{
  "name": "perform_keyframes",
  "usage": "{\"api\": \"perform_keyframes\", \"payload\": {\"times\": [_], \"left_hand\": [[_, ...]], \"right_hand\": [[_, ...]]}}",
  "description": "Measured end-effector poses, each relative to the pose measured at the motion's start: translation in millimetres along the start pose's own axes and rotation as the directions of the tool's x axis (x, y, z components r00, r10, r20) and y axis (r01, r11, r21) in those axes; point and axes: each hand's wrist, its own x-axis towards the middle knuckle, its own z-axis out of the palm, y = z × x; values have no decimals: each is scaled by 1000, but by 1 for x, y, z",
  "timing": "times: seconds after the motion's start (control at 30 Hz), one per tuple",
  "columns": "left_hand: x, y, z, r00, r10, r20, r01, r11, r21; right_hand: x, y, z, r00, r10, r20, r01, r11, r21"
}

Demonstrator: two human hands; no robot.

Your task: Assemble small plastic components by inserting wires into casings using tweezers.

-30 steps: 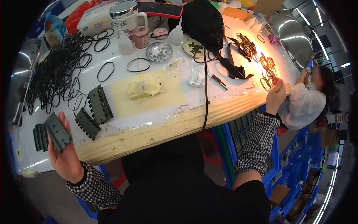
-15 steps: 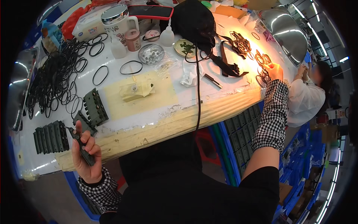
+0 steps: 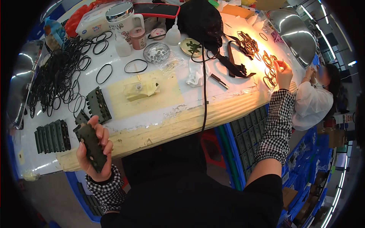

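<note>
My left hand (image 3: 106, 149) is wrapped round a dark green moulded part (image 3: 91, 144), held up at the table's front left edge with its broad flat side showing. Beside it on the table lie a row of similar dark green parts (image 3: 52, 136) and another dark green part (image 3: 98, 103). Across at the far right, under bright lamp light, my right hand (image 3: 284, 78) has its fingertips pinched together. It is next to a loose pile of thin loops (image 3: 270, 72); whether a loop is between the fingertips cannot be made out.
A heap of black loops (image 3: 57, 76) lies at the left. Behind are a lidded mug (image 3: 121, 21), a clear dish (image 3: 156, 53), a squeeze bottle (image 3: 173, 36) and a black bag (image 3: 199, 22). A black cord (image 3: 204, 106) crosses the table edge. A co-worker (image 3: 313, 98) sits at right.
My left hand has turned the green part so that its broad side shows, and moved slightly right. My right hand has drawn back a little from the lit loops, fingertips pinched and raised.
</note>
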Motion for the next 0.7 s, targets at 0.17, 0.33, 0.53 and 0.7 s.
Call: {"api": "perform_keyframes", "payload": {"times": [0.17,0.33,0.53,0.7], "left_hand": [[0,-15,12,999,-44,-30,49,977,209],[9,-25,19,968,-225,113,226,974,1],[25,-48,50,935,-351,-41,349,898,268],[24,-44,48,898,-434,-71,439,875,205]], "right_hand": [[-59,-140,-6,960,82,268,-214,830,514],[-102,-227,-6,800,-97,592,-463,529,712],[-149,-298,8,455,-451,768,-808,152,569],[-165,-318,26,324,-458,828,-909,93,407]]}}
